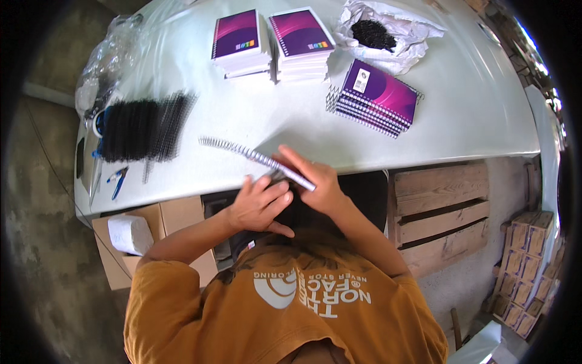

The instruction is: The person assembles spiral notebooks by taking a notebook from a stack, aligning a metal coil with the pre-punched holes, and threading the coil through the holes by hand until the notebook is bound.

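Note:
A spiral notebook [296,177] is held edge-on over the table's near edge, its bound side turned up. My right hand [320,187] grips its right end, fingers along the far side. A wire coil [225,144] runs through the edge holes and sticks out well past the notebook's left end. My left hand [262,205] is at the near side of the notebook, fingers apart and slightly bent. Whether its fingertips touch the notebook I cannot tell. The notebook's covers are mostly hidden.
Purple notebooks stand in two tall stacks [244,60] at the back; a coil-bound pile [377,100] lies right. Black coils [139,128] and blue-handled pliers [117,182] lie left. A white bag [415,33] holds small black pieces. Below are a cardboard box [182,215] and a wooden crate [441,193].

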Motion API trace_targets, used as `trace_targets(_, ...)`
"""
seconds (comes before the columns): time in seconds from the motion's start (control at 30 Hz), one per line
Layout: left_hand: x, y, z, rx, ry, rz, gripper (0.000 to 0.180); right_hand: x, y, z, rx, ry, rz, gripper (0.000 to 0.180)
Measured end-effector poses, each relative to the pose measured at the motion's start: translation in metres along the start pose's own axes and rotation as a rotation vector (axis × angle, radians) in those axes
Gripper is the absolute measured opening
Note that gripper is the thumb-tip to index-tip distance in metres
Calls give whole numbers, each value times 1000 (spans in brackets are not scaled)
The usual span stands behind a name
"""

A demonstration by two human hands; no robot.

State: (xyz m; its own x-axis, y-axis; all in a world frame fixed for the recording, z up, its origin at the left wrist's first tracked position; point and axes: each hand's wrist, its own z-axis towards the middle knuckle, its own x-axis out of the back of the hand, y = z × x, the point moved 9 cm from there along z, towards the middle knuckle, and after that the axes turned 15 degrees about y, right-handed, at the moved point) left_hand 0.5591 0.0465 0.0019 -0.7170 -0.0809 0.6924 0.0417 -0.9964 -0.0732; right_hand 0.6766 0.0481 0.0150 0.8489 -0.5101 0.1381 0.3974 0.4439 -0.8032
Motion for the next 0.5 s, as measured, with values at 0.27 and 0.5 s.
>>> trace_targets(0.27,-17,-23,-11,190,54,-49,105,-1,9,6,-49,45,54,55)
trace_targets(0.5,-27,-26,18,275,-27,-53,99,-20,20,7,-201,-121,-12,60)
